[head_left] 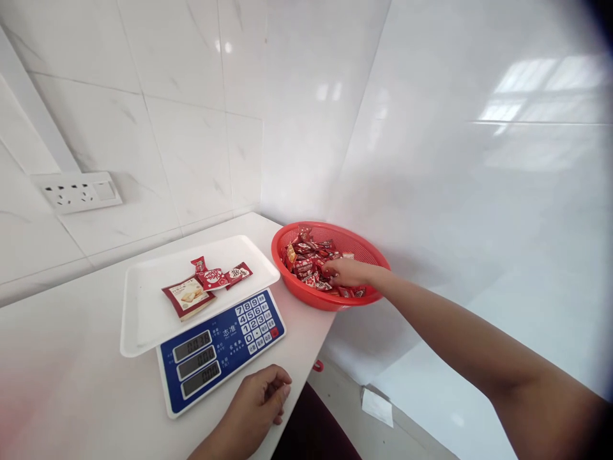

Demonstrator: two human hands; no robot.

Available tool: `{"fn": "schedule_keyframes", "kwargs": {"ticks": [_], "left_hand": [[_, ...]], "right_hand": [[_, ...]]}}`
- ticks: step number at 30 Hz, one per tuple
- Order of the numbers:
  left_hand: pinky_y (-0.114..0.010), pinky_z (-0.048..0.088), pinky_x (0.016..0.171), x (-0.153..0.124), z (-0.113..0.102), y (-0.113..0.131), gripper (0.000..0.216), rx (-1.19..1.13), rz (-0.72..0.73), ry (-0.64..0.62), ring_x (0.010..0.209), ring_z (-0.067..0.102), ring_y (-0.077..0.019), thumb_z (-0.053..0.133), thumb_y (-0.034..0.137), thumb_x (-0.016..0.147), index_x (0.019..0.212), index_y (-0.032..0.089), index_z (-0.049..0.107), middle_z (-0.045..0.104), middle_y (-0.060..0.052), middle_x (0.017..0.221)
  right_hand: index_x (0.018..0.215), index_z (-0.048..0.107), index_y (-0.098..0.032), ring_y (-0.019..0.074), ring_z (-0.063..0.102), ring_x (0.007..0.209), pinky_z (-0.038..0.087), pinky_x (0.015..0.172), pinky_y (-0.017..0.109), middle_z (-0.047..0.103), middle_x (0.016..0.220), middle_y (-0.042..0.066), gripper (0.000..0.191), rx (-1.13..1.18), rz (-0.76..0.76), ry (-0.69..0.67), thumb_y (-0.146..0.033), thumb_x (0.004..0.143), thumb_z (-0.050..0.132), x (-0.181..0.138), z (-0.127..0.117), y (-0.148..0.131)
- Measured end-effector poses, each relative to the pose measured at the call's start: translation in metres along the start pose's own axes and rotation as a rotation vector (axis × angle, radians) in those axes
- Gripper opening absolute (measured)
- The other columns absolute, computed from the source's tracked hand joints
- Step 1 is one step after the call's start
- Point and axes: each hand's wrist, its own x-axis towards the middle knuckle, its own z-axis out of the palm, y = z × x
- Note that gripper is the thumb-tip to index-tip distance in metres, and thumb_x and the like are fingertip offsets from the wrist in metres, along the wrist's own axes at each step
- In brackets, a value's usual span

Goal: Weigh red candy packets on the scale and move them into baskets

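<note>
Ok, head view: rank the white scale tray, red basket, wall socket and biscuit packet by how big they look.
1. white scale tray
2. red basket
3. wall socket and biscuit packet: these look nearly alike, and the socket sits farther back, so I won't rank them.

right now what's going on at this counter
A person's right hand reaches into the red basket, among its red-wrapped packets; whether it grips one is unclear. The left hand rests, holding nothing, on the counter in front of the blue scale. A few loose packs lie on the scale's white tray.
</note>
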Motion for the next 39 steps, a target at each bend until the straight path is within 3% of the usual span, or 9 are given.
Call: {"fn": "schedule_keyframes", "kwargs": {"ticks": [4,6,10,12,14,27,32,35,39], "left_hand": [[-0.023,0.042,0.053,0.001,0.0,-0.001,0.018,0.01,0.021,-0.004,0.055,0.049,-0.0105,0.049,0.032,0.077,0.083,0.016,0.054,0.047,0.003,0.065],[-0.024,0.043,0.054,0.001,0.0,-0.001,0.018,0.004,0.037,-0.01,0.056,0.049,-0.0109,0.049,0.033,0.077,0.083,0.016,0.054,0.048,0.002,0.066],[-0.024,0.043,0.054,0.002,0.0,-0.002,0.02,-0.005,0.049,-0.018,0.058,0.048,-0.0113,0.05,0.035,0.077,0.084,0.017,0.054,0.049,0.002,0.068],[-0.024,0.043,0.054,0.001,0.0,-0.002,0.02,0.003,0.045,-0.015,0.057,0.048,-0.0111,0.05,0.035,0.078,0.084,0.017,0.054,0.049,0.002,0.068],[-0.024,0.043,0.054,0.001,0.0,-0.002,0.019,0.009,0.045,-0.013,0.057,0.048,-0.011,0.049,0.034,0.078,0.084,0.017,0.054,0.049,0.002,0.067],[-0.023,0.043,0.053,0.001,0.0,-0.001,0.02,0.017,0.025,-0.016,0.056,0.048,-0.0114,0.05,0.036,0.077,0.083,0.017,0.054,0.047,0.003,0.064],[-0.023,0.043,0.054,0.001,0.0,-0.003,0.019,0.016,0.033,-0.015,0.057,0.049,-0.0112,0.049,0.034,0.078,0.084,0.017,0.055,0.048,0.002,0.066],[-0.022,0.043,0.052,0.001,0.0,-0.005,0.017,0.0,0.028,-0.01,0.055,0.049,-0.0104,0.05,0.032,0.077,0.082,0.017,0.055,0.048,0.003,0.066],[-0.022,0.044,0.052,0.001,-0.001,-0.007,0.017,-0.007,0.029,-0.004,0.053,0.05,-0.0102,0.051,0.032,0.076,0.083,0.017,0.056,0.048,0.004,0.062]], "right_hand": [[0.139,0.024,-0.029,0.0293,0.053,0.105,0.045,0.076,0.033,0.034,0.14,0.012,0.095,0.023,0.089,-0.17,-0.042,0.058,0.071,0.003,0.013,0.01],[0.14,0.023,-0.027,0.0293,0.053,0.105,0.045,0.076,0.033,0.031,0.141,0.013,0.1,0.037,0.117,-0.151,-0.04,0.055,0.074,0.004,0.017,0.019],[0.117,0.055,-0.023,0.0241,0.059,0.09,0.045,0.071,0.029,0.062,0.109,0.008,0.055,0.086,0.068,-0.054,-0.022,0.063,0.068,0.006,0.019,0.031],[0.101,0.064,-0.023,0.0215,0.06,0.087,0.044,0.071,0.027,0.065,0.099,0.005,0.033,0.111,0.047,-0.018,-0.015,0.069,0.061,0.006,0.016,0.033],[0.094,0.065,-0.023,0.0194,0.06,0.087,0.044,0.072,0.025,0.066,0.097,0.004,0.026,0.149,0.031,0.032,-0.013,0.072,0.056,0.005,0.013,0.036],[0.106,0.057,-0.019,0.0171,0.057,0.097,0.043,0.084,0.027,0.062,0.11,0.005,0.028,0.376,0.111,0.333,-0.028,0.079,0.053,0.01,0.002,0.054],[0.126,0.043,-0.018,0.0237,0.058,0.096,0.045,0.081,0.034,0.062,0.108,0.01,0.054,0.381,0.223,0.411,-0.039,0.078,0.055,0.009,-0.001,0.052],[0.128,0.043,-0.017,0.0267,0.061,0.085,0.046,0.074,0.037,0.066,0.097,0.01,0.061,0.345,0.273,0.46,-0.041,0.074,0.06,0.006,-0.01,0.039],[0.106,0.06,-0.019,0.0189,0.061,0.073,0.046,0.07,0.031,0.067,0.089,0.006,0.036,0.438,0.149,0.558,-0.041,0.078,0.053,0.001,-0.035,-0.014]]}}
